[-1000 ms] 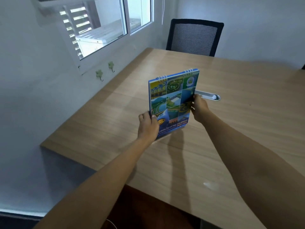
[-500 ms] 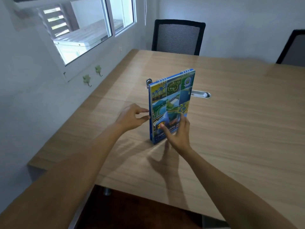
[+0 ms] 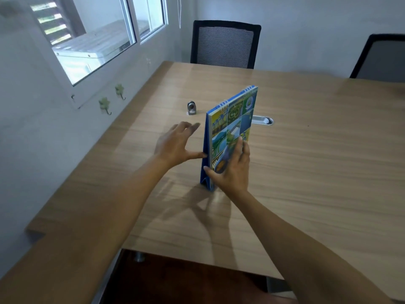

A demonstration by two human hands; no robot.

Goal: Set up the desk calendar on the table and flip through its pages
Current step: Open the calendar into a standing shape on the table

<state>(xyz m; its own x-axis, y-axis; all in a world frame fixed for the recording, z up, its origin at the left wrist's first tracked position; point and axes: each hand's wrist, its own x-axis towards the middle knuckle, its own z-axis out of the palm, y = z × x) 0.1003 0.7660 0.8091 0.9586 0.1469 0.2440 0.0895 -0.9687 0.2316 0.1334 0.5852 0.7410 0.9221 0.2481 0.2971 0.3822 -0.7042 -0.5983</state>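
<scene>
the desk calendar (image 3: 230, 132) stood upright on the wooden table (image 3: 306, 172), near the middle of the top and closer to the left edge than to the right one. its blue back panel was opened a little from the pages at the bottom, so it made a narrow tent shape, and the wire spiral was at the top. the front cover showed small green and blue pictures. the left hand (image 3: 175, 145) was spread open just beside the back panel, with the thumb tip touching its lower blue edge and the other fingers stretched out and apart in the air. the right hand (image 3: 232, 170) lay flat against the lower part of the cover, fingers pressed on it, thumb at the near edge of the calendar. behind the calendar, a silver oval cable opening (image 3: 263, 120) was set in the table top, and a small grey metal object (image 3: 191, 107) stood near the left edge. a black mesh chair (image 3: 224, 43) stood at the far edge, and a second chair (image 3: 381, 58) at the far right corner.
</scene>
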